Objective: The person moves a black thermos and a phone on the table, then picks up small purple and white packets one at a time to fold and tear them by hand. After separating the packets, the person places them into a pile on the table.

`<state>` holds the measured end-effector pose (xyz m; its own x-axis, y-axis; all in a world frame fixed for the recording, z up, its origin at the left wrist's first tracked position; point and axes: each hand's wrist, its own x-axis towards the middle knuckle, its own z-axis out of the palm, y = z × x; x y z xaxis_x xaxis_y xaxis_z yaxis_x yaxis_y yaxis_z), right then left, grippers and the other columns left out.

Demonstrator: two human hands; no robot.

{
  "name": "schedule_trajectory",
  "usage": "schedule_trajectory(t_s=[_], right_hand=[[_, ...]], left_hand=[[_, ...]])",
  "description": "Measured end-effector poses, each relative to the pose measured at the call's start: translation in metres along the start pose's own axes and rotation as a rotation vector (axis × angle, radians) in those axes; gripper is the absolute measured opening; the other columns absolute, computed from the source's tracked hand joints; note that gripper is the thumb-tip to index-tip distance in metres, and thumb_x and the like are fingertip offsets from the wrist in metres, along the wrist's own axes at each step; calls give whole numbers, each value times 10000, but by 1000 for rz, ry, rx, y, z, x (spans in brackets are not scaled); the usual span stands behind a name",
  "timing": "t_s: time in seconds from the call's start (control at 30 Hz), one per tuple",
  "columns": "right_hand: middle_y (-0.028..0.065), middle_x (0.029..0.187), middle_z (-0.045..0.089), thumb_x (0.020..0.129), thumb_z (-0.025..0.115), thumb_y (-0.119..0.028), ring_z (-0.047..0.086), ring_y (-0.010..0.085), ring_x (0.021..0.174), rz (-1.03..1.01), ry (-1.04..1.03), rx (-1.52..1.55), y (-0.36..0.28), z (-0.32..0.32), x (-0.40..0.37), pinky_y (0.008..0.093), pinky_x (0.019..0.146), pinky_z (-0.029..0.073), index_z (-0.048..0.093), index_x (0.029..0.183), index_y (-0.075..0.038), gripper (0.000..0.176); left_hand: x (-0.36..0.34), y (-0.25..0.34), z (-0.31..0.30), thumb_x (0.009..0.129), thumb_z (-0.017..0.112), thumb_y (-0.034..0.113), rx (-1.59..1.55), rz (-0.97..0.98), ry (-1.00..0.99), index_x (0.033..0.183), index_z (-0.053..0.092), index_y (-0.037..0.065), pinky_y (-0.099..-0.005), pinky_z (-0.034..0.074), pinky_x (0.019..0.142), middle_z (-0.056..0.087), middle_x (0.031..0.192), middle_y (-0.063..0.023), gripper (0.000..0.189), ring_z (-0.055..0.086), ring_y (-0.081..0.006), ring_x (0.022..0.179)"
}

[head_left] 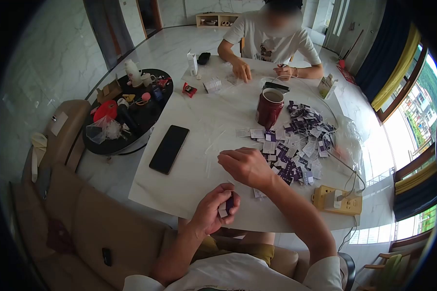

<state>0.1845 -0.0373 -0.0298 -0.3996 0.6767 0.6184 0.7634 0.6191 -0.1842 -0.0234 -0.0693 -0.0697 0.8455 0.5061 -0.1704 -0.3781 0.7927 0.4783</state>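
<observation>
My left hand (214, 207) is closed around a small bunch of purple-and-white tags (225, 209) just off the table's near edge. A thin pale strand seems to rise from them. Above and to the right, my right hand (246, 166) hovers over the tabletop, back up and fingers curled in; whatever they pinch is hidden. Beside it on the right spreads a loose heap of purple-and-white tags (296, 150), several with thin strings. Clear thin strands (211, 154) lie on the table left of my right hand.
A black phone (169, 149) lies on the white table (189, 194). Behind the tags stands a dark red mug (269, 107). A power strip (347, 200) with cables sits at the right edge, near a clear plastic bag (349, 140). Across the table sits another person (269, 46), hands on it.
</observation>
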Motion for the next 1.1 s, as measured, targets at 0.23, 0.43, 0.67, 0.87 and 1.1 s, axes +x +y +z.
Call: schedule_trajectory(t_s=[0.23, 0.43, 0.67, 0.87, 1.1], right_hand=[[66, 975, 724, 839, 724, -35, 698, 289, 865, 326, -4, 40, 14, -33, -13, 408, 787, 563, 735, 982, -61, 146], [70, 1087, 720, 849, 742, -97, 628, 263, 1109, 371, -204, -48, 11, -37, -24, 424, 999, 493, 766, 1032, -72, 186], [26, 1058, 737, 837, 769, -208, 623, 221, 1086, 298, -378, -208, 19, -31, -28, 387, 991, 423, 772, 1042, -95, 233], [16, 944, 738, 829, 732, -180, 639, 214, 1000, 181, -373, -319, 8, -36, -27, 386, 965, 418, 747, 903, -86, 121], [30, 770, 689, 804, 727, -120, 632, 222, 825, 121, -6, -222, 0, -30, -25, 385, 853, 446, 683, 806, -79, 60]], left_hand=[[-3, 1, 40, 1047, 417, 33, 154, 52, 216, 1429, 422, 55, -308, 500, 641, 641, 1120, -144, 383, 601, -193, 834], [1, -1, 20, 985, 471, 42, 41, 71, 117, 1393, 451, 51, -323, 476, 721, 629, 1098, -118, 408, 556, -184, 884], [-4, -8, 15, 959, 537, 102, 12, 124, 93, 1219, 554, 44, -294, 441, 631, 548, 950, -49, 267, 521, -159, 812], [3, -6, 23, 1005, 556, 90, 258, 182, 230, 1142, 615, 42, -263, 390, 530, 538, 914, -23, 156, 494, -96, 692], [14, -11, 19, 927, 738, 77, 1103, 665, 437, 1263, 596, 18, -226, 372, 516, 593, 949, -39, 369, 447, -62, 628]])
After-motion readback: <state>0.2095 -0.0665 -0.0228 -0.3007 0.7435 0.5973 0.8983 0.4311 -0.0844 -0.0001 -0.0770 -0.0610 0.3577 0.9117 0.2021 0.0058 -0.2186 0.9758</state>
